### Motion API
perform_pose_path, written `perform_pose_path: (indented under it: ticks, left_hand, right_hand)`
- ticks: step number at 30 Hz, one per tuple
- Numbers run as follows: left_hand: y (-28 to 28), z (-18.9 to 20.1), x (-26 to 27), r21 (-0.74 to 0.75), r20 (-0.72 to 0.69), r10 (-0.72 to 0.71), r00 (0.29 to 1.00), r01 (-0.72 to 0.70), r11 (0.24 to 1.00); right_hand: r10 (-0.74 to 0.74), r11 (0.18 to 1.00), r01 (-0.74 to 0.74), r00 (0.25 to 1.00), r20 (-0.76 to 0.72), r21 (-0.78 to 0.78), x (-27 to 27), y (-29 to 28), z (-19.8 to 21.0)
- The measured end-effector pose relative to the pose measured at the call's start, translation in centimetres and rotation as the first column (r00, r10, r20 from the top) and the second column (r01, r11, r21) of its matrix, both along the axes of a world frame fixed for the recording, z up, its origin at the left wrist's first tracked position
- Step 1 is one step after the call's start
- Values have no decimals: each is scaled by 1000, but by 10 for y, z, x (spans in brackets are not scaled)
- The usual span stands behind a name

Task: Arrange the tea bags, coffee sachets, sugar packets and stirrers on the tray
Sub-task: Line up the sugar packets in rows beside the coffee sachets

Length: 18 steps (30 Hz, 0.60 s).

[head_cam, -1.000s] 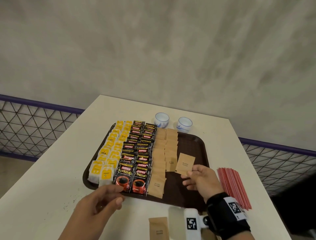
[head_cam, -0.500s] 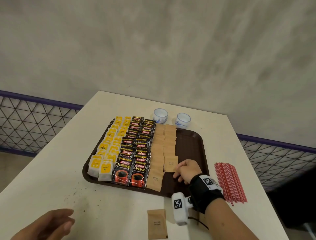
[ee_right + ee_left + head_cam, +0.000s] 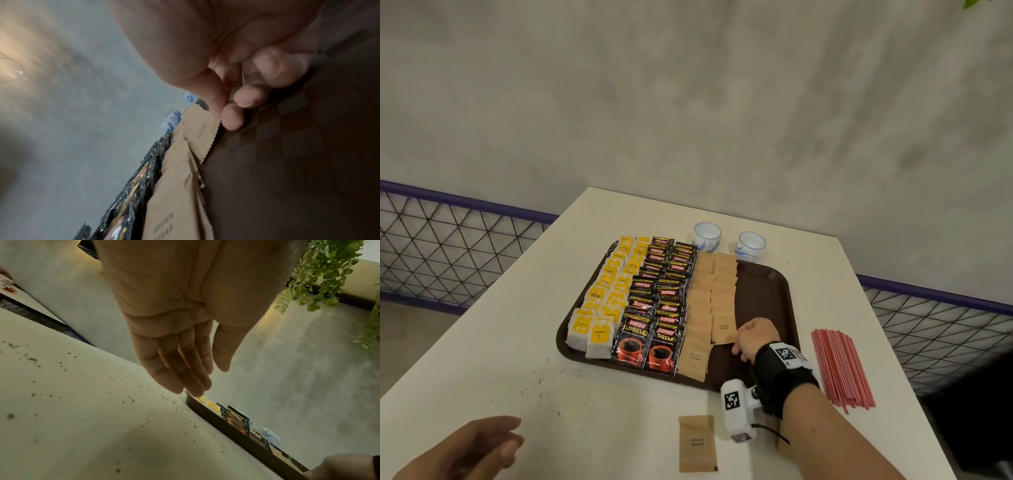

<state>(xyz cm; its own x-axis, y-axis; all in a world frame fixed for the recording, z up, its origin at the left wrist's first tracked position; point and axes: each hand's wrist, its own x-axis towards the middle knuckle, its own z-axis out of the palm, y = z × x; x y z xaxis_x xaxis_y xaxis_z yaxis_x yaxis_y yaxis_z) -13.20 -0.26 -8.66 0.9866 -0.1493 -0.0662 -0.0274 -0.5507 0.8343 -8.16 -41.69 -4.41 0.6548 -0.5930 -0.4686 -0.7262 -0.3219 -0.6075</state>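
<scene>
A brown tray (image 3: 767,284) holds two rows of yellow tea bags (image 3: 602,308), two rows of black coffee sachets (image 3: 664,308) and two rows of brown sugar packets (image 3: 702,301). My right hand (image 3: 738,339) lies on the tray and pinches the right edge of the nearest sugar packet (image 3: 723,327) in the second row. The right wrist view shows thumb and forefinger (image 3: 224,113) on that packet (image 3: 197,129). One more sugar packet (image 3: 697,443) lies on the table, near the front. Red stirrers (image 3: 839,366) lie right of the tray. My left hand (image 3: 482,445) hovers empty, fingers straight (image 3: 185,369).
Two small white-and-blue cups (image 3: 707,236) (image 3: 751,245) stand just behind the tray. Dark crumbs (image 3: 541,380) speckle the white table in front of the tray. A wire fence with a purple rail (image 3: 465,240) runs beyond the table's edges.
My right hand has lowered the sugar packet from above the tray onto the second sugar row. My left hand has drawn back from the tray's front toward the table's near left corner.
</scene>
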Motion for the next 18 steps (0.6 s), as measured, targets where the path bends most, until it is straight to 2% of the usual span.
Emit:
perform_pose_path:
  ticks: [5, 8, 11, 15, 18]
  left_hand:
    - [-3, 12, -6, 23, -30, -6, 1000, 6, 1000]
    - [-11, 27, -8, 70, -53, -44, 998, 48, 996]
    - [-35, 46, -12, 55, -74, -86, 994, 90, 994]
    - [-89, 62, -21, 92, -71, -267, 961, 273, 958]
    - [-138, 69, -23, 207, -90, -477, 874, 485, 850]
  right_hand:
    - [20, 993, -21, 1000, -8, -117, 2, 0, -8]
    - [25, 989, -25, 1000, -5, -146, 5, -1, -14]
    - [28, 989, -31, 999, -18, -145, 4, -1, -12]
    - [-6, 998, 10, 998, 65, -57, -15, -6, -2]
    - [8, 1000, -11, 983, 186, 13, -47, -16, 20]
